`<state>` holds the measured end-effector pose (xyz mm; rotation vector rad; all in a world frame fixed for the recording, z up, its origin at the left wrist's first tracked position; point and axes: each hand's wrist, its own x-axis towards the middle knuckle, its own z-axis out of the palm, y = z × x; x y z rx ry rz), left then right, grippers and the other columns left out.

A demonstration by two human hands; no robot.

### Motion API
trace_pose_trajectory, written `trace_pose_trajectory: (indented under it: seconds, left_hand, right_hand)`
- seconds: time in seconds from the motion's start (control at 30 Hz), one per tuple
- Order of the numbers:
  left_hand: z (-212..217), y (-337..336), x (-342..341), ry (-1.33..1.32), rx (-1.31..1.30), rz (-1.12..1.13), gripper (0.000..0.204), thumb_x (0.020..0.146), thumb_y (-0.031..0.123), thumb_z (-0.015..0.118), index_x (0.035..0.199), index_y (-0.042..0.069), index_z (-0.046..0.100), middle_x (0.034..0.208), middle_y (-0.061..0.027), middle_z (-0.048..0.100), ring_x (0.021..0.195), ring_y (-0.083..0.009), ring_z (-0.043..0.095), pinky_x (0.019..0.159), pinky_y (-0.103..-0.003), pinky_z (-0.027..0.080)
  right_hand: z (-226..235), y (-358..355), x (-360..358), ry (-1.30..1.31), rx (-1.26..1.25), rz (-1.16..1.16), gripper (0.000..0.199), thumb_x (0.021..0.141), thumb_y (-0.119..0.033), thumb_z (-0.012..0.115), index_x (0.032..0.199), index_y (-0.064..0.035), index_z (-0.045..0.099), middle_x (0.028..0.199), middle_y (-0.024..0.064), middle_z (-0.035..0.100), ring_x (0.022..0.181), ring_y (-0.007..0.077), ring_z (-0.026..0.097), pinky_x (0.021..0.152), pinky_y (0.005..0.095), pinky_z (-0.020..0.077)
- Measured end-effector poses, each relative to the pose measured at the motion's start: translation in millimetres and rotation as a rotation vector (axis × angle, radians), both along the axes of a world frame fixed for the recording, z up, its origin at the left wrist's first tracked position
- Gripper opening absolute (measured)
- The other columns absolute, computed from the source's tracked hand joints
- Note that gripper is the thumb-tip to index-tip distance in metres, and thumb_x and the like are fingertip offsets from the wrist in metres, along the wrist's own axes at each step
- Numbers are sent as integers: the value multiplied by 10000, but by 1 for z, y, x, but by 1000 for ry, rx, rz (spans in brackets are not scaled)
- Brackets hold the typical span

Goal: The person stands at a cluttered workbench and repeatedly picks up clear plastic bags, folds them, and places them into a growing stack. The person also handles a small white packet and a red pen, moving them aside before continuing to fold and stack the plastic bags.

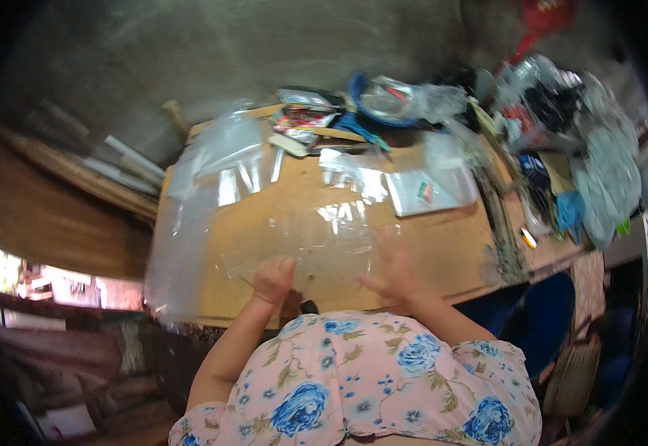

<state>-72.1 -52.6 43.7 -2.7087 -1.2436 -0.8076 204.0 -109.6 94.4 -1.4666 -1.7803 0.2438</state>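
Observation:
A clear plastic sheet (309, 241) with bright reflections lies in front of me on the wooden table (443, 253); whether it is a bag, I cannot tell. At its near left part my left hand (273, 279) is closed, seemingly gripping the plastic. My right hand (392, 266) is at the sheet's right side, smeared by motion, with its fingers spread. More clear plastic sheeting (183, 238) covers the table's left side. Beyond my right hand is a stack of clear plastic bags (432, 190) with a small green and red label.
A blue basket (355, 93) holding plastic stands at the back, beside colourful packets (302, 119). Bundled plastic bags (606, 171) crowd the right. A lighter-like small object (528, 238) lies near the right edge. Wooden boards (79, 171) lean at the left; a blue chair (547, 320) stands lower right.

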Motion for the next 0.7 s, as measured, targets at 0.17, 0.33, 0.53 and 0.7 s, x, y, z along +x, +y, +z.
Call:
trace_pose_trajectory:
  seconds: [0.17,0.33,0.53,0.7]
  left_hand:
    - [71,-4,-19,-50,-52,-10,163,740,144,618,866,103,523,696,-78,538,610,-257,550,520,-352,439]
    - [154,-34,-117,-128,-530,75,252,738,117,648,961,56,549,785,-112,585,716,-276,585,635,-360,466]
    - [138,-10,-282,-77,-706,408,197,752,122,573,936,52,585,894,-118,615,815,-302,591,738,-355,468]
    - [179,27,-364,115,33,721,97,744,109,556,833,82,584,841,-104,556,804,-309,562,683,-387,466]
  right_hand:
    - [24,46,-99,-238,-27,381,419,685,-62,613,1094,-40,527,954,155,558,904,324,538,825,423,419]
    - [96,76,-135,-391,-328,610,252,720,1,513,928,-93,622,861,123,608,797,297,593,693,404,469]
    - [74,170,-268,-665,-442,811,137,779,-91,496,860,-72,604,897,107,615,819,318,594,683,415,473]
    - [62,244,-396,-257,17,533,88,791,-97,508,840,-60,571,865,114,580,817,313,567,724,408,444]
